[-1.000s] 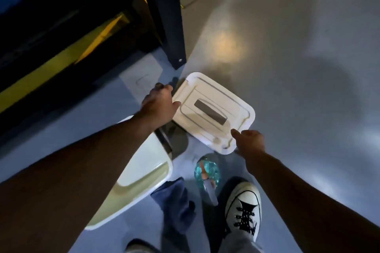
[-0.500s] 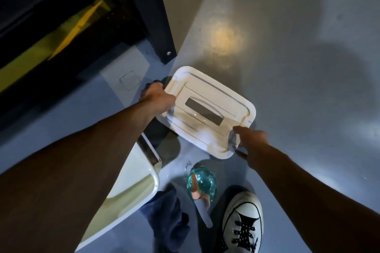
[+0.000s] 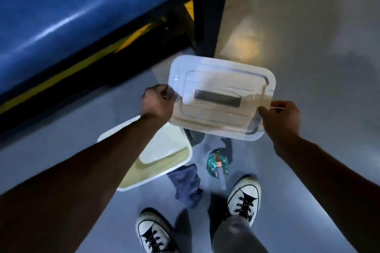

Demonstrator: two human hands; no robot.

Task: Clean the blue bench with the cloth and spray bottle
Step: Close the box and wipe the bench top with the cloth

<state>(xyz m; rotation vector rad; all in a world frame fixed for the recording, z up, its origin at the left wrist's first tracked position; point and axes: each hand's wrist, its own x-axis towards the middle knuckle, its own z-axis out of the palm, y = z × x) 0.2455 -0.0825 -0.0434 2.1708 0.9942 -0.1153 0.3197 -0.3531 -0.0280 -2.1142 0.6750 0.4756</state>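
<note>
The blue bench [image 3: 67, 12] fills the upper left, its padded top shiny. Both my hands hold a white plastic lid [image 3: 221, 96] up in the air, flat side facing me. My left hand [image 3: 157, 103] grips its left edge and my right hand [image 3: 279, 116] grips its right edge. Below the lid on the floor, a teal spray bottle [image 3: 217, 163] stands seen from above. A dark blue cloth [image 3: 187, 184] lies crumpled just left of the bottle.
An open white bin [image 3: 164, 148] sits on the grey floor under my left forearm. The bench's black leg [image 3: 207, 26] and yellow-striped frame are behind the lid. My two white sneakers [image 3: 244, 197] stand at the bottom.
The lid has come up off the floor, held in both hands. My view has risen and the blue bench top now shows at the upper left.
</note>
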